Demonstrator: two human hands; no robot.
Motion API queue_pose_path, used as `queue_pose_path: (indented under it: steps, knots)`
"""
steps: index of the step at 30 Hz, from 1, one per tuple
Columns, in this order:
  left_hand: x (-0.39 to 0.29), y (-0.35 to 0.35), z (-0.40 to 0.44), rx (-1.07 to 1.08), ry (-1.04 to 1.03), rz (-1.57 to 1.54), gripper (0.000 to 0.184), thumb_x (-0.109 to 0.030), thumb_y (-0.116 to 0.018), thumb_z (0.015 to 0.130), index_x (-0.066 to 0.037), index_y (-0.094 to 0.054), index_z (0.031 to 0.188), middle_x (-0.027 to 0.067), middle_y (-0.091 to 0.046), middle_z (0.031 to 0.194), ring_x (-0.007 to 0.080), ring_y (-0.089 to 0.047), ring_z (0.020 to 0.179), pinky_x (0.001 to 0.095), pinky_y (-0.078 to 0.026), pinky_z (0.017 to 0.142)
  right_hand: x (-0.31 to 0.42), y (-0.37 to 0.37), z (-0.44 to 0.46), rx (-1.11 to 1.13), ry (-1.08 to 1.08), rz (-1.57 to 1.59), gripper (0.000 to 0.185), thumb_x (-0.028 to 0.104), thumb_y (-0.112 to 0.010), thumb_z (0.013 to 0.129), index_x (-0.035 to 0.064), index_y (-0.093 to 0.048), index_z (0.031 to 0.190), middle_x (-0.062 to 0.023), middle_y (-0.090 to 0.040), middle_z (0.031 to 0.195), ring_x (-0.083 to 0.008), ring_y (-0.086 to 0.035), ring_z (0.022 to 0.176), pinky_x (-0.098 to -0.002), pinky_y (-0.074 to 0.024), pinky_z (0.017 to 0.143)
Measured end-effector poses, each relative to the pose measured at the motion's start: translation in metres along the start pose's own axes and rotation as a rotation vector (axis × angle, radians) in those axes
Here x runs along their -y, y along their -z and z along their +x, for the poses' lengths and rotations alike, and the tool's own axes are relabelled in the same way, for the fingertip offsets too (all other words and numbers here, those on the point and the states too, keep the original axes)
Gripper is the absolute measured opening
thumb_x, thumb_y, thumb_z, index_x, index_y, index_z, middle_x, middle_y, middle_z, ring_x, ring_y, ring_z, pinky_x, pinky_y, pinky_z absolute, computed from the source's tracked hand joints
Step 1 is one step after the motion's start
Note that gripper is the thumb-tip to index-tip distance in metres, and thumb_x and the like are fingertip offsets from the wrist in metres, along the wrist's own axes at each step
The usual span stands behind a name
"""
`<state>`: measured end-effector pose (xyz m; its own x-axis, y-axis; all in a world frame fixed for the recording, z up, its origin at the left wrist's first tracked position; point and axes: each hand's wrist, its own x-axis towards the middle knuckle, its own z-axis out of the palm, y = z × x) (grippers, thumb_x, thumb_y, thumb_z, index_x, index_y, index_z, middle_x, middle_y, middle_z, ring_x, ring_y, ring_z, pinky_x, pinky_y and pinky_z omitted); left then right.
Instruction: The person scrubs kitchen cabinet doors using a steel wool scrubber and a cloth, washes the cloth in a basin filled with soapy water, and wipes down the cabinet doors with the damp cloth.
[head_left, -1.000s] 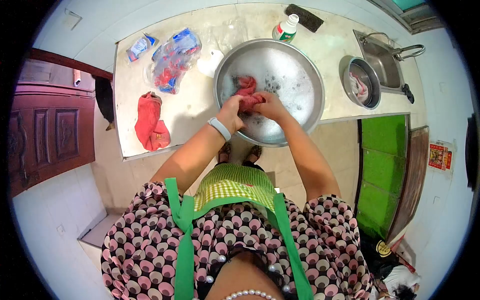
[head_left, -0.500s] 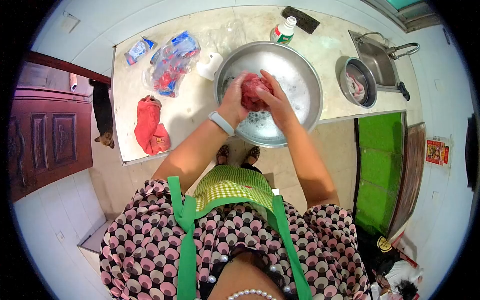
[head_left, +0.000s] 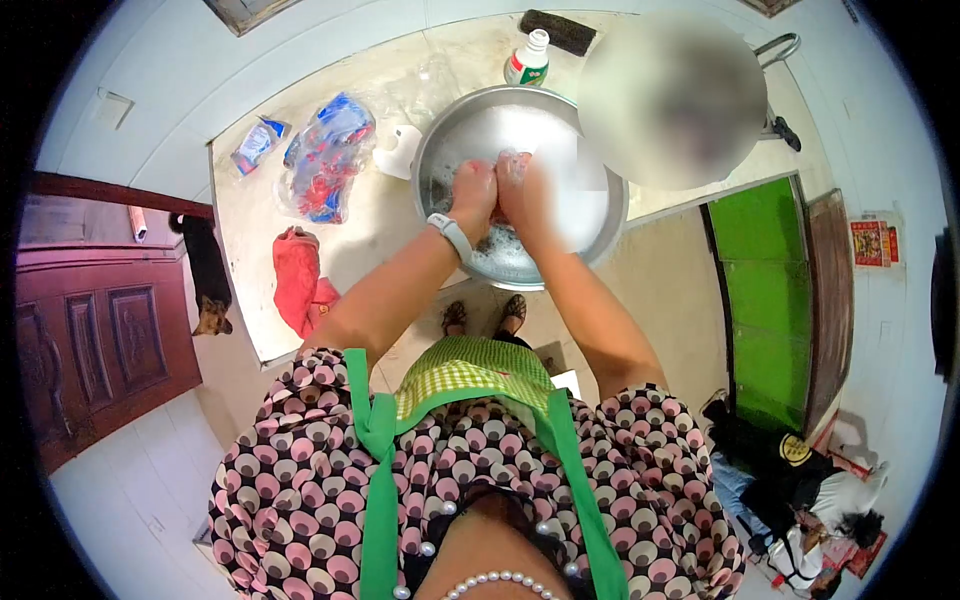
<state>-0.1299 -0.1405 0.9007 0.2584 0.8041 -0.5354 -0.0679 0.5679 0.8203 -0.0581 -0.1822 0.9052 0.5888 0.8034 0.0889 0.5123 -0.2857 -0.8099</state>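
Both hands are close together over a large metal basin of soapy water. My left hand, with a white band on the wrist, is closed around a red cloth that is mostly hidden between the palms. Beside it my right hand is closed on the same cloth, its right side blurred. Left of the basin, a second red cloth lies on the counter near the front edge.
A white bottle stands behind the basin, near a dark brush. Clear plastic packaging and a blue-white packet lie at left. A dog is beside the counter. A blurred patch hides the sink area.
The red cloth, lifted and cupped between the hands half a second ago, is now squeezed and mostly covered by them. The view has shifted, and the dog shows more fully than a second ago.
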Motion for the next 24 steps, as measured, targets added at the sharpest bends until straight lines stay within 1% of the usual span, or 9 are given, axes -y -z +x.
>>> queue_pose_path:
  steps: [1,3,5,8,11,15,17,21,24]
  knots:
    - [0.0,-0.002,0.002,0.005,0.002,0.006,0.026,-0.021,-0.046,0.085,-0.001,-0.057,0.075,0.011,-0.059,0.072,0.021,-0.056,0.063,0.0327,-0.045,0.058,-0.01,-0.006,0.006,-0.016,0.117,-0.115,0.029,0.027,-0.05,0.085,-0.0003,-0.055,0.078,-0.0142,-0.059,0.07,-0.0248,-0.055,0.062,-0.0362,-0.0444,0.06]
    - [0.002,-0.006,0.005,-0.122,-0.245,0.23,0.028,-0.024,-0.049,0.084,0.002,-0.058,0.076,0.0129,-0.06,0.072,0.0207,-0.057,0.065,0.0329,-0.045,0.062,-0.018,-0.014,0.006,-0.033,0.228,-0.229,0.03,0.027,-0.047,0.085,-0.0005,-0.055,0.076,-0.0126,-0.058,0.068,-0.0244,-0.055,0.062,-0.0365,-0.0445,0.059]
    - [-0.02,-0.013,-0.015,-0.126,-0.262,0.356,0.03,-0.026,-0.049,0.084,0.002,-0.058,0.076,0.014,-0.061,0.071,0.0219,-0.058,0.065,0.0338,-0.045,0.063,-0.009,-0.013,0.005,0.016,-0.401,0.599,0.027,0.025,-0.046,0.083,0.0005,-0.058,0.082,-0.0169,-0.059,0.073,-0.0247,-0.055,0.062,-0.036,-0.0442,0.06]
    - [-0.025,-0.013,-0.015,-0.086,-0.301,0.564,0.034,-0.029,-0.05,0.083,0.002,-0.059,0.075,0.0169,-0.06,0.07,0.027,-0.058,0.066,0.0361,-0.045,0.065,-0.006,-0.014,0.005,-0.046,-0.524,0.858,0.028,0.021,-0.043,0.083,-0.0012,-0.058,0.081,-0.0177,-0.058,0.073,-0.021,-0.053,0.062,-0.0343,-0.0438,0.061]
    - [-0.021,-0.014,-0.006,-0.045,-0.394,0.744,0.036,-0.032,-0.05,0.084,0.001,-0.059,0.075,0.0205,-0.06,0.072,0.0345,-0.058,0.069,0.0392,-0.045,0.067,-0.023,-0.014,0.01,0.037,-0.588,0.783,0.025,0.019,-0.039,0.086,0.0018,-0.055,0.076,-0.0112,-0.054,0.076,-0.0211,-0.054,0.062,-0.0383,-0.0462,0.048]
    - [-0.014,-0.015,-0.009,0.001,-0.616,0.865,0.036,-0.033,-0.046,0.086,0.001,-0.057,0.08,0.0235,-0.059,0.075,0.0405,-0.057,0.073,0.0435,-0.044,0.067,-0.003,0.006,-0.001,0.013,-0.696,0.941,0.021,0.015,-0.043,0.079,0.0001,-0.054,0.071,-0.0107,-0.054,0.065,-0.0223,-0.052,0.059,-0.0356,-0.0443,0.054]
    - [-0.014,-0.016,-0.014,0.032,-0.651,0.872,0.036,-0.033,-0.045,0.087,0.001,-0.056,0.082,0.0235,-0.059,0.075,0.0409,-0.057,0.073,0.0445,-0.044,0.067,-0.053,-0.021,0.005,0.086,-0.348,0.564,0.017,0.014,-0.044,0.078,0.0032,-0.052,0.07,-0.008,-0.05,0.061,-0.0224,-0.051,0.056,-0.0378,-0.0412,0.043]
    - [-0.014,-0.016,-0.02,0.13,-0.669,0.977,0.035,-0.033,-0.043,0.088,0.0,-0.054,0.085,0.0244,-0.058,0.077,0.0423,-0.056,0.075,0.0473,-0.043,0.067,-0.004,0.015,-0.014,0.048,-0.667,1.063,0.02,0.016,-0.047,0.085,0.0015,-0.057,0.077,-0.0106,-0.056,0.074,-0.0183,-0.054,0.058,-0.036,-0.0436,0.041]
    - [-0.015,-0.018,-0.026,0.177,-0.71,1.025,0.034,-0.033,-0.042,0.088,-0.001,-0.053,0.083,0.0251,-0.058,0.077,0.0429,-0.055,0.076,0.0483,-0.043,0.067,-0.029,-0.001,-0.013,-0.017,-0.586,0.894,0.022,0.015,-0.046,0.078,-0.0002,-0.06,0.071,-0.0175,-0.058,0.066,-0.0246,-0.055,0.054,-0.0382,-0.0442,0.051]
